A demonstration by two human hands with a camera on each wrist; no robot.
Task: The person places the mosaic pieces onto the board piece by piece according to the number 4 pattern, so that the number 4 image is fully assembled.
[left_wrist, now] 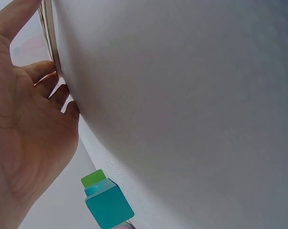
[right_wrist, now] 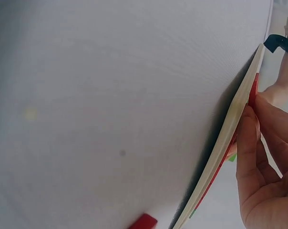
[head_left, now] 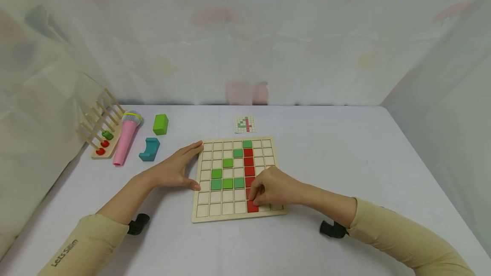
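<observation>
White cloth covers the table [head_left: 345,148] and pale sheeting hangs behind it. At the far left a wooden peg rack [head_left: 100,129] holds red and green beads, with a pink toy microphone [head_left: 126,138] lying beside it, its head pointing away from the person; a green block [head_left: 160,124] and a teal arched block [head_left: 149,149] sit just to its right. The left hand [head_left: 174,168] lies with fingers straight and together against the left edge of the wooden grid board [head_left: 215,210], thumb touching the frame. That board rests flat at the table's centre, nearly square, its rows running left to right, with green tiles [head_left: 227,183] stepping diagonally and a red column [head_left: 249,165] running away from the person. A small pattern card [head_left: 245,124] lies just beyond the board. The right hand [head_left: 274,188], fingers curled, pinches a red tile [head_left: 252,207] in the bottom row at the foot of that column.
</observation>
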